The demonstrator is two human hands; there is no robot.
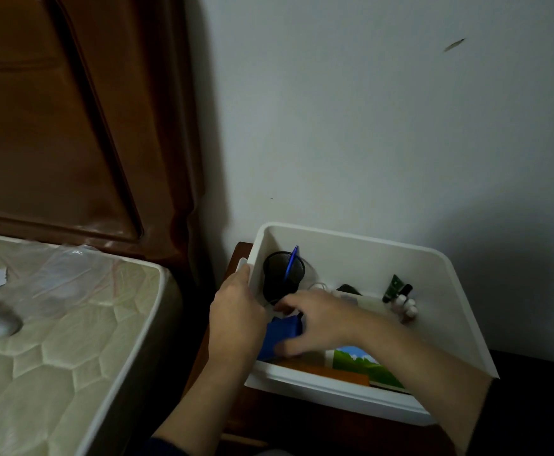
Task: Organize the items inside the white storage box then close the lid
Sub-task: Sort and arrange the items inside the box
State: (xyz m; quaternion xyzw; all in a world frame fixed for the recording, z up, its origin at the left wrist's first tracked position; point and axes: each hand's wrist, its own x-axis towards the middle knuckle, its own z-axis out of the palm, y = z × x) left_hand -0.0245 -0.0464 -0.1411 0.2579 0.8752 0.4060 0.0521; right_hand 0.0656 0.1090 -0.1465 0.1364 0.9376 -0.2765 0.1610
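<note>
No writing is legible anywhere. The left hand (236, 311) grips the white storage box (459, 311) by its left wall. Inside, the right hand (318, 320) holds a blue item (277, 335).

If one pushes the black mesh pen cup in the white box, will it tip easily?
Probably yes. The black mesh pen cup looks tall, narrow and light, being open wire mesh. The blue pen leans out over its rim, which may shift the weight sideways. It seems stiff, so it should slide or topple, not bend.

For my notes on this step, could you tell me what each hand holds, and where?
The left hand holds the white storage box by its left rim. The right hand grips the blue item at its right end.
</note>
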